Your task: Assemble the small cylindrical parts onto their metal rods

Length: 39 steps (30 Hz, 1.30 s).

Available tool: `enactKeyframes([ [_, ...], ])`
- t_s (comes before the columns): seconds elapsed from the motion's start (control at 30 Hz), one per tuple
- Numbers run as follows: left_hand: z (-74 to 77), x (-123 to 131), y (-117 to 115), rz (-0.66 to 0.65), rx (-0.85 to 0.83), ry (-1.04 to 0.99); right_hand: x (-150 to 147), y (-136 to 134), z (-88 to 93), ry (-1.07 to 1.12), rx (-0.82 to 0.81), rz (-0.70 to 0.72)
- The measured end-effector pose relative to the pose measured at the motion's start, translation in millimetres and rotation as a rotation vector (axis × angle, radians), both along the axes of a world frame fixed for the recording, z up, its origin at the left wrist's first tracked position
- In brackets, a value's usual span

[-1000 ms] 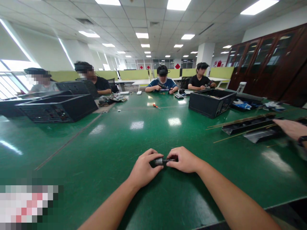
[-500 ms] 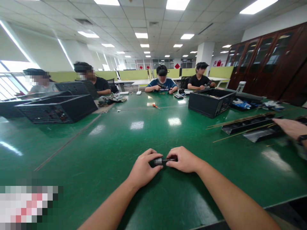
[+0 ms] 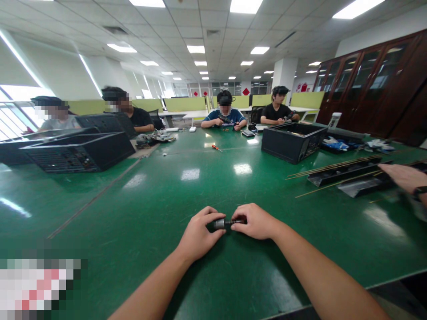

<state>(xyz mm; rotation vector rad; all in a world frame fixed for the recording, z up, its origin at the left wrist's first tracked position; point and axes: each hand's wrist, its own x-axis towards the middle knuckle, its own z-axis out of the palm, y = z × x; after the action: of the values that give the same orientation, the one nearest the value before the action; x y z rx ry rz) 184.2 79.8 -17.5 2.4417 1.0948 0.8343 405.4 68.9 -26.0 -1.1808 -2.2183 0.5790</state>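
Near the front of the green table, my left hand (image 3: 200, 234) has its thumb and fingers closed around a small silver-and-black metal cylinder (image 3: 219, 223). A thin dark ridged shaft (image 3: 228, 222) extends from the cylinder's right end. My right hand (image 3: 255, 222) pinches this shaft between thumb and fingertips, and its far end is hidden behind the fingers. Cylinder and shaft lie roughly in line, level and close to the tabletop. Whether they are one piece or two parts fitted together, I cannot tell.
Across the green table (image 3: 160, 200) lies an orange-handled screwdriver (image 3: 216, 147). Black computer cases stand at left (image 3: 83, 151) and right (image 3: 290, 144). Thin brass-coloured rods (image 3: 333, 166) and black metal channels (image 3: 343, 173) lie at right, near another person's hand (image 3: 402, 177). Several people sit opposite.
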Motion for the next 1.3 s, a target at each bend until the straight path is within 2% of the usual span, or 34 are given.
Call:
enactKeyframes([
  [1.3, 1.7, -1.6, 1.8, 0.010, -0.009, 0.001, 1.6, 0.1, -1.1, -0.025, -0.005, -0.023],
])
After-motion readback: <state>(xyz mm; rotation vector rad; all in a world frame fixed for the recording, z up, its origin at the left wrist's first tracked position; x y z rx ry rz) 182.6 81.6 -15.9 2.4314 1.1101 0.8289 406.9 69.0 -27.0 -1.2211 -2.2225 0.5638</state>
